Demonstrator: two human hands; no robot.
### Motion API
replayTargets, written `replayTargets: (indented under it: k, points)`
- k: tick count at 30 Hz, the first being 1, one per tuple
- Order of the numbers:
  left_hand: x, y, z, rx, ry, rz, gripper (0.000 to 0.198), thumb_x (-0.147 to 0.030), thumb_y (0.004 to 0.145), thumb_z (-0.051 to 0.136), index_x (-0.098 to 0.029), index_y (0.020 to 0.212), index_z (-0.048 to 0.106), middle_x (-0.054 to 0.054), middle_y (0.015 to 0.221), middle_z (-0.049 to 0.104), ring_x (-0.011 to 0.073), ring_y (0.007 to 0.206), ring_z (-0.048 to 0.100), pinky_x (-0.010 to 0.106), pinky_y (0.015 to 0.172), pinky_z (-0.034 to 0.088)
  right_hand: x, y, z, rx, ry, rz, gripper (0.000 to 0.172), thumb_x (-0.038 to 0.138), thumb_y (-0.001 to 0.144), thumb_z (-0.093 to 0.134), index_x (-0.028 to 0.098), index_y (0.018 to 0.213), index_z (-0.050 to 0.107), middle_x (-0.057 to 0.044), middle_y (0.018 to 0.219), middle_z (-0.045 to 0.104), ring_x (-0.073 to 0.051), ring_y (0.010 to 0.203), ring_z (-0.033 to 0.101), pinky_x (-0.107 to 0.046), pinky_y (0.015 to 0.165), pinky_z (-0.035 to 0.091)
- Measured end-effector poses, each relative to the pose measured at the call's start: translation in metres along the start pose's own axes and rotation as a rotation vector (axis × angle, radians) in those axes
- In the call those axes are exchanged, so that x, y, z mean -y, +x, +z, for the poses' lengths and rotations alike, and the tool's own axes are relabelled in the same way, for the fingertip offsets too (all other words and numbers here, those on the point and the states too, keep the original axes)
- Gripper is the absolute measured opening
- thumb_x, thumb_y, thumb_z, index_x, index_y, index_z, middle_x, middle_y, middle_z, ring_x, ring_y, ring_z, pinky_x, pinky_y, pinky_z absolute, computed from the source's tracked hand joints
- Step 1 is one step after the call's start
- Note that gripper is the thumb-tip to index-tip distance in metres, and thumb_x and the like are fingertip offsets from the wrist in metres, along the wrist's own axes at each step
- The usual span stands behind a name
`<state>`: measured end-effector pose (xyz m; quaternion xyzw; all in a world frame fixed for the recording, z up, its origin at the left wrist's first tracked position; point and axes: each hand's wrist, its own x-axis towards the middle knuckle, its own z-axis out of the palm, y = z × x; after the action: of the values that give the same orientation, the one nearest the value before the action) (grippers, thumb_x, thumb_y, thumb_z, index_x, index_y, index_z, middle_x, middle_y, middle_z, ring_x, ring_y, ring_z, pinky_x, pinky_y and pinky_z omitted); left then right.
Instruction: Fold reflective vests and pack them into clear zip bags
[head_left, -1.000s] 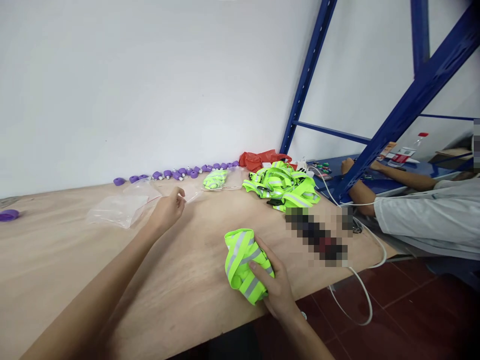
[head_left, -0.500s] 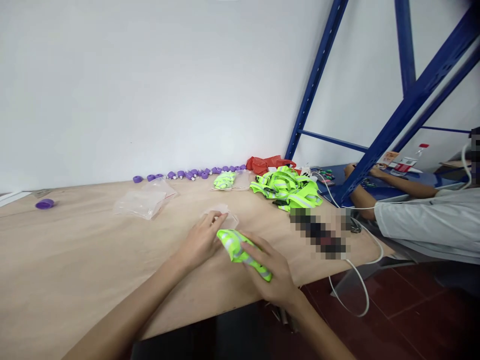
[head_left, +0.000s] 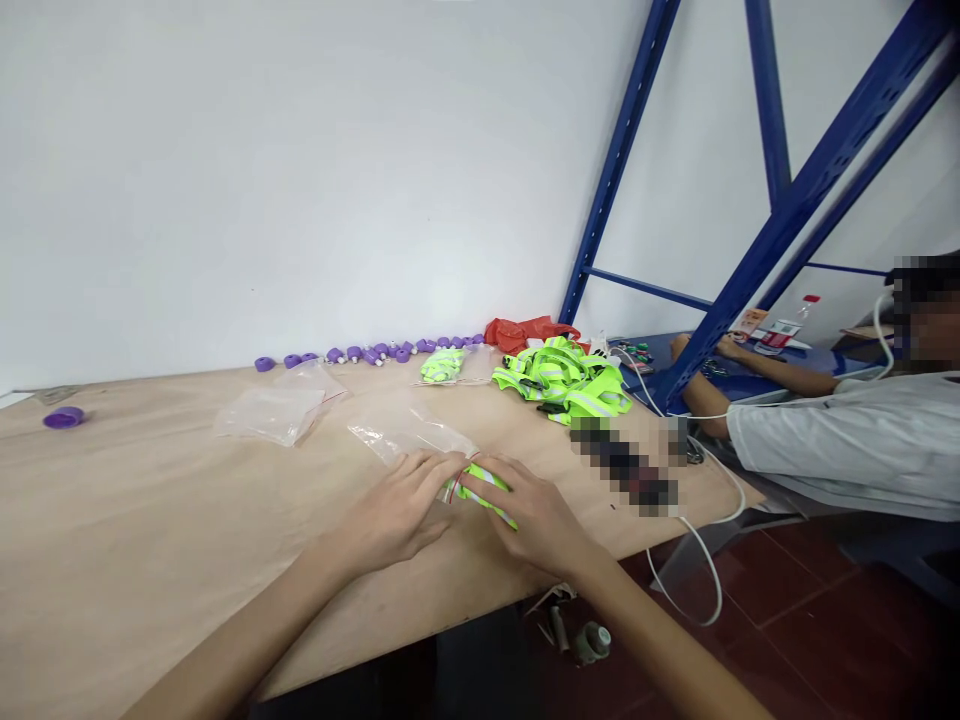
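My right hand is closed around a folded neon-green strap bundle with silvery reflective stripes. My left hand grips the mouth of a clear zip bag, whose red seal line shows beside the bundle. The bundle's left end is at the bag's mouth; how far inside it sits is hidden by my fingers. Behind the hands, another green bundle rests on clear plastic. A loose heap of green reflective straps with black buckles is to the right of it.
More clear bags lie left of centre on the brown-covered table. Several purple pieces line the wall, with one purple ring at far left. A blue rack, white cable and a seated person are at right.
The green bundle has moved left and down to the bag's mouth. The bag now stretches out beyond my left hand, and my two hands have come together. The view has shifted slightly right.
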<state>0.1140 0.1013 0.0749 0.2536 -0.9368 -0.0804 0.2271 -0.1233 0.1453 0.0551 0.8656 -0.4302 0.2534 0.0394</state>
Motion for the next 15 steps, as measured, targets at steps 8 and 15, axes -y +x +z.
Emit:
replayTargets:
  k: [8,15]
  points:
    - [0.031,-0.005,-0.009,-0.059,0.232,0.179,0.042,-0.02,0.098,0.046,-0.031,0.139,0.051,0.004,0.129,0.067,0.0198,0.124,0.058,0.051,0.124,0.017,0.01,0.003,-0.003,0.016,0.118,-0.067,0.051,0.016,0.09,0.048,0.032,0.138,0.056,-0.003,0.138,0.054,-0.014,0.126,0.053,-0.028,0.104,0.052]
    - [0.011,-0.006,-0.011,0.031,-0.1,0.141,0.069,-0.035,0.094,0.058,-0.033,0.154,0.024,0.006,0.138,0.061,0.0167,0.122,0.063,0.041,0.119,0.041,0.014,0.011,-0.018,0.153,0.229,-0.08,0.051,0.018,0.088,0.055,0.033,0.137,0.056,-0.003,0.133,0.055,-0.011,0.121,0.056,-0.022,0.1,0.051]
